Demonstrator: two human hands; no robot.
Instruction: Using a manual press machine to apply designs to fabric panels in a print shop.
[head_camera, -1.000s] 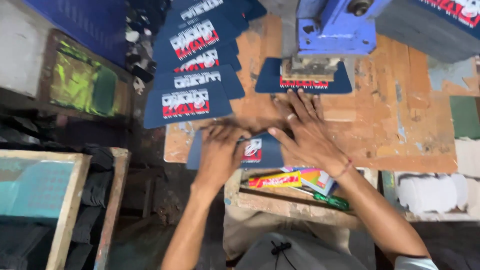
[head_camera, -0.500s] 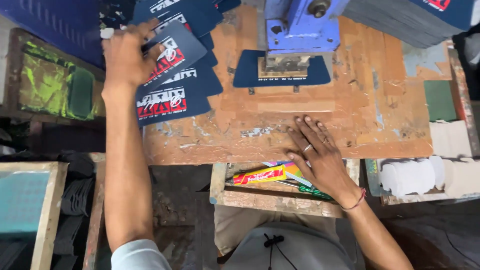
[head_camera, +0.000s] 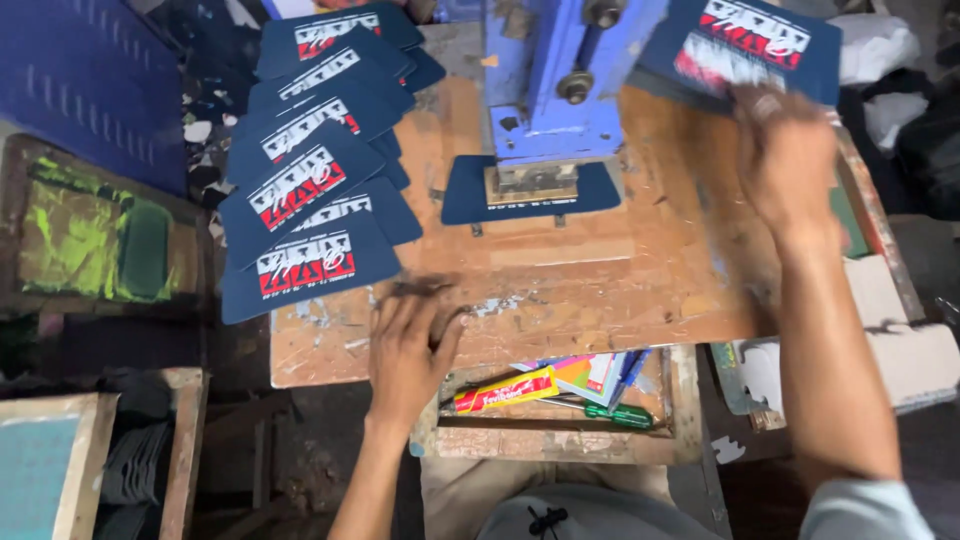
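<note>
Both hands blur: right hand (head_camera: 790, 165) grasps a printed navy piece (head_camera: 745, 50) (fingers smeared); left hand (head_camera: 410, 350) lies flat, released.

navy printed panel (head_camera: 745, 45) up at the far right, lifted and tilted, white and red graphic facing up, its near edge pinched by the blurred right hand (head_camera: 790, 165); it hovers over a stack of like panels, hard to tell if touching. left hand (head_camera: 410, 350) lies flat, palm down, fingers spread, on the bare near edge of the worn wooden bench (head_camera: 600, 290), just right of the nearest printed panel in the fanned row (head_camera: 310, 265)
</note>
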